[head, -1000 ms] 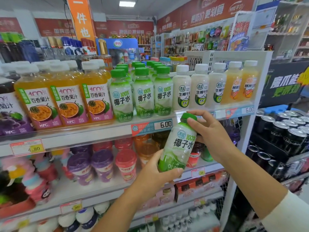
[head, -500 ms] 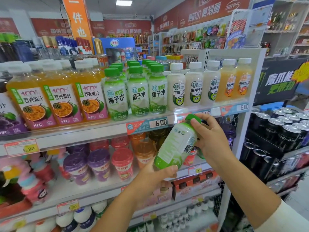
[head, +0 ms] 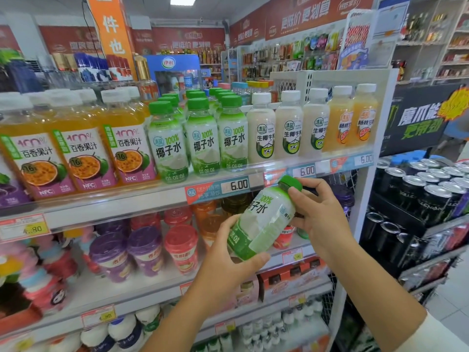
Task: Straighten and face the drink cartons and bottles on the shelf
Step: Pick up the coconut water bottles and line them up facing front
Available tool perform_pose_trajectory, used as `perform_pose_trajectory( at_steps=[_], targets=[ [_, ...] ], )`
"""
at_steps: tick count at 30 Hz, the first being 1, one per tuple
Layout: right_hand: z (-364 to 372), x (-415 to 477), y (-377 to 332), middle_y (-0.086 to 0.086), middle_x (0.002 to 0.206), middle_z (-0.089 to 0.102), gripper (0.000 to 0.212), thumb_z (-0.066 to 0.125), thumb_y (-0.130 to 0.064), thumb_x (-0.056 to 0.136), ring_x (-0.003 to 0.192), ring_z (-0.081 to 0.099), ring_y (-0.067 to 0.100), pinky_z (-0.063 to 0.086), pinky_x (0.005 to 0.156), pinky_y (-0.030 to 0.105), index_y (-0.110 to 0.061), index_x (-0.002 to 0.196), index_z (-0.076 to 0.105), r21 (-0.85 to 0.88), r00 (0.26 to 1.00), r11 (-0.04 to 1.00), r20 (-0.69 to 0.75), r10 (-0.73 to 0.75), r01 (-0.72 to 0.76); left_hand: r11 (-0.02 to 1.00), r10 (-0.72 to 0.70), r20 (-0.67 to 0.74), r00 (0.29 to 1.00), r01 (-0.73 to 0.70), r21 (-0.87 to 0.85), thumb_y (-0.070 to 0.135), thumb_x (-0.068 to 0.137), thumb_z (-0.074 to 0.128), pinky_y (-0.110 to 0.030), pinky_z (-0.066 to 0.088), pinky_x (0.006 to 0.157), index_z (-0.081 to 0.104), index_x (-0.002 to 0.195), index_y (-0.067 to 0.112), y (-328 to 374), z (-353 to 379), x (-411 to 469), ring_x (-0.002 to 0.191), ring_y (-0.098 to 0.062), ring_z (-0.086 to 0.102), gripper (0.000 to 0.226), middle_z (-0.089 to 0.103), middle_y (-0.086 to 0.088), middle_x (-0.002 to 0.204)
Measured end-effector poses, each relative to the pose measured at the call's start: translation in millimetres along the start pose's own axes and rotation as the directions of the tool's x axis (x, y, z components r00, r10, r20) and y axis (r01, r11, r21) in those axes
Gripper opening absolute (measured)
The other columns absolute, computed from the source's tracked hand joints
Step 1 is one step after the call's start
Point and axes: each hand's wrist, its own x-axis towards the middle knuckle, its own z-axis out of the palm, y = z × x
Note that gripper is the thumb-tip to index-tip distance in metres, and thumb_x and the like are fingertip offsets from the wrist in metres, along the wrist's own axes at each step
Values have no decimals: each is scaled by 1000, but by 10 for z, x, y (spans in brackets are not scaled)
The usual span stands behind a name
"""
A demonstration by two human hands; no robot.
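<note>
Your left hand (head: pixel 228 255) cups the tilted bottle (head: pixel 261 219) base, right hand (head: pixel 317 214) pinches near its cap, just below the shelf (head: pixel 127 207). Stand it upright, label forward, before returning it.

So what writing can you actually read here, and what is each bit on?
"100% 椰子水": bottle held tilted by left hand and right hand.
"100% 椰子水": green-capped shelf bottles.
"百香果汁", "NFC", "16": orange juice bottles.
"生椰牛乳": white-capped bottles.
"6.00": price tag.
"伊利": blue fridge.
Lower shelf tags: too blurred to read.
</note>
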Motion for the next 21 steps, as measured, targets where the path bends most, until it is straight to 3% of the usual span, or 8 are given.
perform_pose_trajectory(
  at_steps=[2,4,7,12,15,18,21],
  targets=[
    [-1,-5,11,6,94,73,19,63,-7,89,83,70,24,60,65,40,-14,106,58,32,1000,999,14,3,-4,991,-52,54,997,58,-121,47,70,83,-15,53,79,39,136,47,-4,-44,27,104,7,61,79,59,24,123],
    [-3,-6,26,8,99,71,21,62,-7,88,85,70,24,60,65,39,-14,107,58,77,1000,997,21,8,-10,959,-114,122,986,141,-244,48,60,85,-28,56,82,44,136,41,-19,-67,74,107,-10,66,86,66,13,121],
    [-6,-4,37,8,100,71,22,61,-7,87,87,69,24,60,66,36,-14,108,57,116,999,993,49,10,-16,943,-115,188,976,166,-288,43,59,85,-36,56,80,50,133,32,-39,-63,108,107,-25,68,82,69,0,119],
    [1,-9,14,11,100,71,23,60,-11,89,88,68,25,60,72,39,-16,111,57,104,996,994,84,5,-14,964,-53,118,992,81,-252,39,65,82,-31,58,81,51,132,35,-39,16,76,107,-16,67,74,68,7,121],
    [17,-15,-15,11,103,72,24,63,-16,90,92,70,25,60,75,44,-17,114,58,-7,999,1000,49,-17,17,981,-23,38,999,30,-194,31,71,85,-33,57,88,48,133,39,-26,50,71,108,-7,65,73,65,15,122],
    [40,-16,-40,10,102,72,28,67,-18,87,92,71,24,61,72,43,-15,113,57,-57,999,998,7,-38,38,994,25,-28,999,-28,-101,21,73,85,-15,52,76,45,124,47,28,64,48,99,5,63,69,61,21,118],
    [62,-10,-45,13,103,71,27,68,-17,86,90,71,25,60,69,44,-12,110,55,-55,999,998,-31,-41,40,998,52,-44,998,-53,-20,23,72,86,-13,52,72,42,126,47,47,76,46,98,6,62,74,58,23,118]
  ],
)
